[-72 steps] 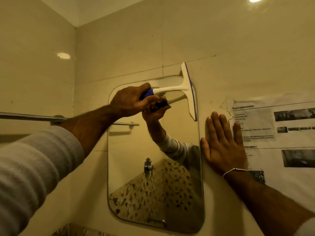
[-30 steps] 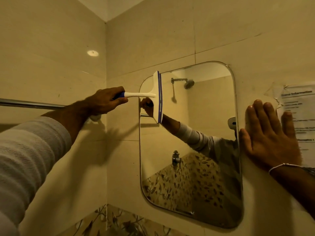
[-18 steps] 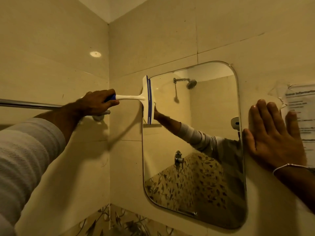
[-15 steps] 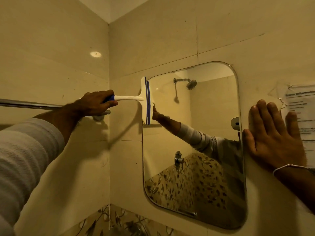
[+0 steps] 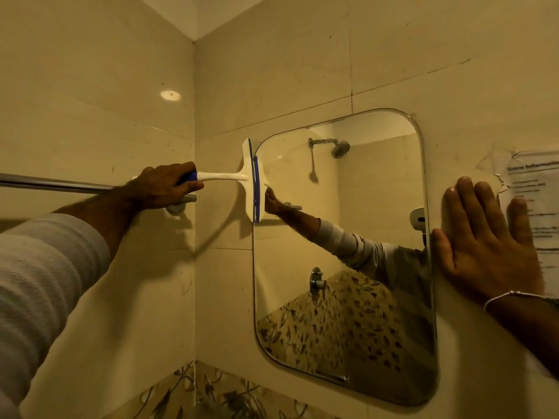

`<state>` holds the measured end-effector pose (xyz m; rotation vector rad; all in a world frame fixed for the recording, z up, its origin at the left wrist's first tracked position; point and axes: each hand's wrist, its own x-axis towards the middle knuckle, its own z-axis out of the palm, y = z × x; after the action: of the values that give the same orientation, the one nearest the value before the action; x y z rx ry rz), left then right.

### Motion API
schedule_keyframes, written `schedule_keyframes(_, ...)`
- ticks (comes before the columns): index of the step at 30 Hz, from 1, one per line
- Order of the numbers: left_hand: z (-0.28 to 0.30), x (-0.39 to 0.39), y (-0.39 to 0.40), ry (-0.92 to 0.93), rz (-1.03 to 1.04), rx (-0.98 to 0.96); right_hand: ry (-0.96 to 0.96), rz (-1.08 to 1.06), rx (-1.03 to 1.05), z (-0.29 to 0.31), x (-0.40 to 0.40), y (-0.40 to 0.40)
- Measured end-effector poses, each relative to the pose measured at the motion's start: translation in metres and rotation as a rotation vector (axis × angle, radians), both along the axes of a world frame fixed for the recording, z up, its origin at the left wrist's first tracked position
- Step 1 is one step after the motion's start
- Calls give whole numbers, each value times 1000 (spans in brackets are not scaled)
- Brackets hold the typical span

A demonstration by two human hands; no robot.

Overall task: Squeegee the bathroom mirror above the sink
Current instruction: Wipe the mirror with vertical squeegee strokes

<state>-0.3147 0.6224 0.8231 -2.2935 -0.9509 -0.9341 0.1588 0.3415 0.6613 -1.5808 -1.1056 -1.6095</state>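
Head view of a tiled bathroom corner. The mirror [image 5: 341,252], a rounded rectangle, hangs on the right-hand wall [image 5: 287,71]. The left hand [image 5: 165,186] has its fingers curled round the blue grip of the squeegee [image 5: 249,179], whose white handle runs level toward the glass. The squeegee's blade stands upright at the mirror's upper left edge, its blue rubber strip lying along that edge. The right hand [image 5: 487,246] lies flat on the wall just beside the mirror's right edge, fingers straight and slightly spread, holding nothing; a thin bracelet [image 5: 514,296] circles its wrist. A printed notice [image 5: 535,189] is fixed to the wall beside this hand. A metal towel rail [image 5: 60,182] crosses the left wall behind the left hand.
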Motion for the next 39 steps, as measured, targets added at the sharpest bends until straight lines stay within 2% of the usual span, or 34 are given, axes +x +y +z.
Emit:
schedule_keyframes(20,-3,-4,1,33,45,59,-14,-29,29,1,-1,1)
schedule_keyframes(30,0,-5,-1,-67,20,17,-15,-66,17,0,1,2)
schedule_keyframes(33,2,-1,-13,-122,-35,44,-15,-64,17,0,1,2)
schedule_keyframes(39,0,41,-64,-201,-284,59,-13,-65,20,0,2,2)
